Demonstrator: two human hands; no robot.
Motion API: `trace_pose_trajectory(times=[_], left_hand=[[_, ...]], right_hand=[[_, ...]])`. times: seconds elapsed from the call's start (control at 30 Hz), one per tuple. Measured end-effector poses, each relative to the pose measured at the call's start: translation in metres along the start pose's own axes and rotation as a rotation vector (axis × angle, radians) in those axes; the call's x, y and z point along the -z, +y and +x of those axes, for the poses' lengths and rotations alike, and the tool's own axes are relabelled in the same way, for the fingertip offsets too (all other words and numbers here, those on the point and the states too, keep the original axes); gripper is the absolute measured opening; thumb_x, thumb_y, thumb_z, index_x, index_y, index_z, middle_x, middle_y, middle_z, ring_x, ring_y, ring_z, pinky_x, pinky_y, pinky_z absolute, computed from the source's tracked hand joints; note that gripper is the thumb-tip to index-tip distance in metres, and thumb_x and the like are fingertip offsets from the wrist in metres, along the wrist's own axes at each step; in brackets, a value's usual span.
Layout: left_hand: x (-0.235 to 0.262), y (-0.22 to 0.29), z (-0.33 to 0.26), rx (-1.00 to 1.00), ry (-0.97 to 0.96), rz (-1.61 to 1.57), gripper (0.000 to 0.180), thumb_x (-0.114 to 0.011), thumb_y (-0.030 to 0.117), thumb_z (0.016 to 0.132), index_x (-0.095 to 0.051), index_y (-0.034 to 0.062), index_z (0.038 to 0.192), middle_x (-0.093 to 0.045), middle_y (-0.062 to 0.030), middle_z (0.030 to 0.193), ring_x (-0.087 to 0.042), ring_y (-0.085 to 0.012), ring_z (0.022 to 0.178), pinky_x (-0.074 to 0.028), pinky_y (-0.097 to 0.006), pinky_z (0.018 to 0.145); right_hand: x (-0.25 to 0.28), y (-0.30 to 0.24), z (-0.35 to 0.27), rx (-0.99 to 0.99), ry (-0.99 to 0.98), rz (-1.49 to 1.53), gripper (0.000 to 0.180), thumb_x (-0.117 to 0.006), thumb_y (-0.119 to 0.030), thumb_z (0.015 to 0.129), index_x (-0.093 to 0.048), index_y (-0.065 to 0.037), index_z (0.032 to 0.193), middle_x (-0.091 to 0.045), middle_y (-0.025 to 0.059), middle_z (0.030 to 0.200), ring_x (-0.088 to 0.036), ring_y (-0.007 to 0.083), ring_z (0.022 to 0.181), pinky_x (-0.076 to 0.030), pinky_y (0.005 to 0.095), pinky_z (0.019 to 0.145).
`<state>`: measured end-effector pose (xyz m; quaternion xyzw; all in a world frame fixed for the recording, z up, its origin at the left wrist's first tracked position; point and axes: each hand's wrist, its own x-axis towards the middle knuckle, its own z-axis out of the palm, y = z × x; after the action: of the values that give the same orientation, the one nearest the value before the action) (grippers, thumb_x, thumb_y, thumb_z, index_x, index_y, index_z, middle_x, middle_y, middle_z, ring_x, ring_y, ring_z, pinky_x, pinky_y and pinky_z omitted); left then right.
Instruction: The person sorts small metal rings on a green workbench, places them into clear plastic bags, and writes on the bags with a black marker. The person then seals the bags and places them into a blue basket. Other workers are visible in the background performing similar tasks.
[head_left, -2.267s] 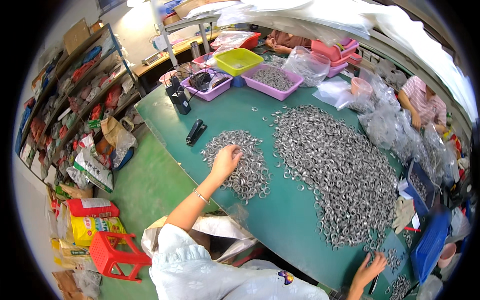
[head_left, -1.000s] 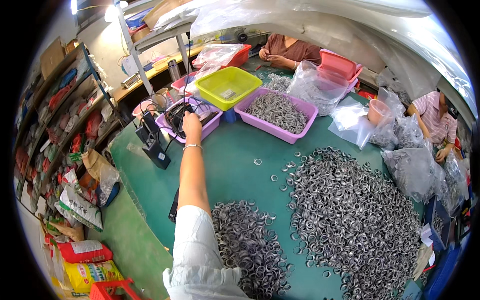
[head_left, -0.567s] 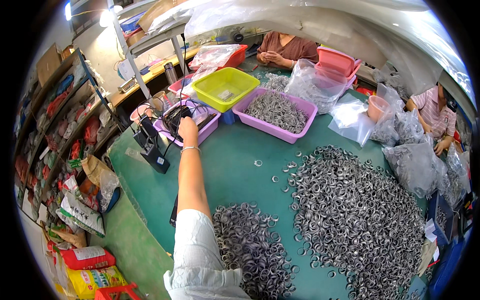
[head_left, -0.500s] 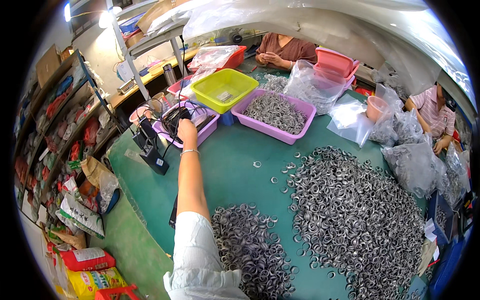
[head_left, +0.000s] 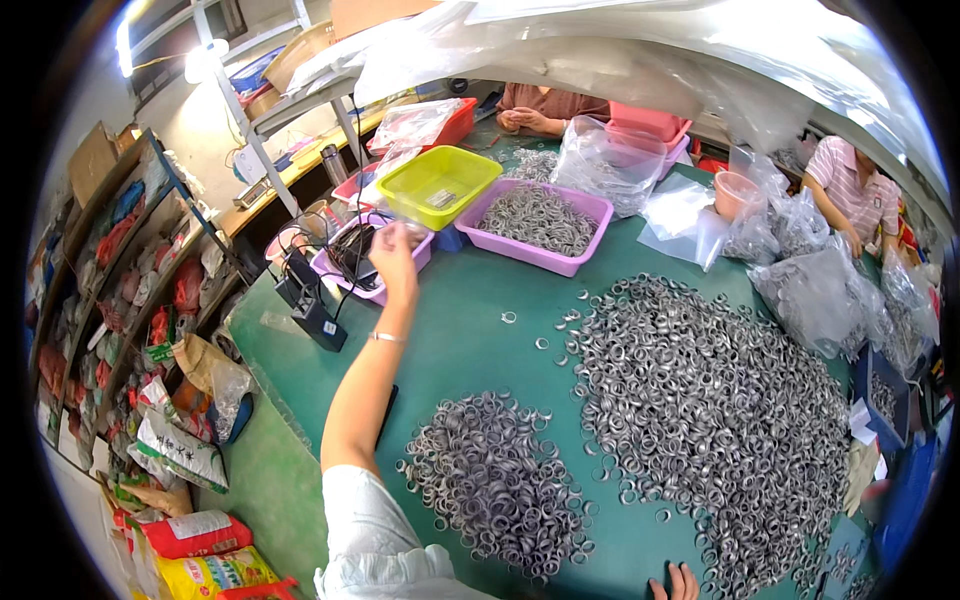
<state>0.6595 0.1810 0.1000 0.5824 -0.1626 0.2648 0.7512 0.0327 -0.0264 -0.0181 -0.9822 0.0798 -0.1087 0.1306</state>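
Observation:
My left hand (head_left: pixel 393 258) is stretched far forward, raised over the near edge of a small purple tray (head_left: pixel 345 287) that holds black cables. Its fingers are bunched together; whether they pinch anything is unclear. A bracelet sits on that wrist. Only the fingertips of my right hand (head_left: pixel 678 582) show at the bottom edge, resting flat on the green table (head_left: pixel 470 320) beside a small pile of metal rings (head_left: pixel 495 480). A far bigger heap of rings (head_left: pixel 710 400) spreads to the right.
Beyond the small tray stand a yellow tray (head_left: pixel 440 185) and a larger purple tray (head_left: pixel 540 258) of rings. A black device (head_left: pixel 318 320) sits at the table's left corner. Clear bags of rings (head_left: pixel 810 290) lie right. Two people (head_left: pixel 545 105) (head_left: pixel 850 185) work opposite. Shelves (head_left: pixel 130 280) stand left.
My left hand left the small ring pile, reached out to the small purple tray, and has now lifted slightly above its near edge. My view has tilted lower, closer to the table.

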Motion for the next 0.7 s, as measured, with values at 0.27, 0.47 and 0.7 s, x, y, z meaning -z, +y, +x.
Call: trace_pose_trajectory(times=[0.27, 0.47, 0.7], left_hand=[[-0.063, 0.149, -0.242, 1.14, -0.858, -0.435, 0.017, -0.056, 0.014, 0.087, -0.052, 0.0003, 0.097, -0.059, -0.0047, 0.08, -0.056, -0.0127, 0.069, -0.049, -0.025, 0.067], [-0.062, 0.214, -0.38, 1.391, -1.347, -0.304, 0.019, -0.055, 0.018, 0.089, -0.052, 0.0009, 0.097, -0.062, -0.0083, 0.081, -0.062, -0.0159, 0.071, -0.047, -0.026, 0.064], [-0.066, 0.23, -0.484, 0.996, -1.39, 0.07, 0.015, -0.054, 0.01, 0.088, -0.053, -0.0042, 0.092, -0.064, -0.0108, 0.071, -0.062, -0.0153, 0.062, -0.048, -0.024, 0.057]], right_hand=[[0.019, -0.001, 0.013, -0.063, -0.164, 0.213, 0.054, -0.068, -0.025, 0.071, -0.047, 0.0, 0.115, -0.032, 0.0224, 0.132, -0.029, 0.0435, 0.123, -0.026, 0.0542, 0.1], [0.041, 0.006, -0.002, -0.135, 0.304, 1.227, 0.072, -0.063, -0.025, 0.081, -0.024, 0.0, 0.136, -0.032, 0.0183, 0.136, -0.041, 0.0291, 0.119, -0.032, 0.0381, 0.097], [0.054, 0.036, -0.058, -0.722, -0.017, 1.299, 0.013, -0.064, -0.011, 0.081, -0.061, 0.002, 0.08, -0.061, 0.002, 0.064, -0.055, 0.0075, 0.055, -0.042, 0.0224, 0.049]])
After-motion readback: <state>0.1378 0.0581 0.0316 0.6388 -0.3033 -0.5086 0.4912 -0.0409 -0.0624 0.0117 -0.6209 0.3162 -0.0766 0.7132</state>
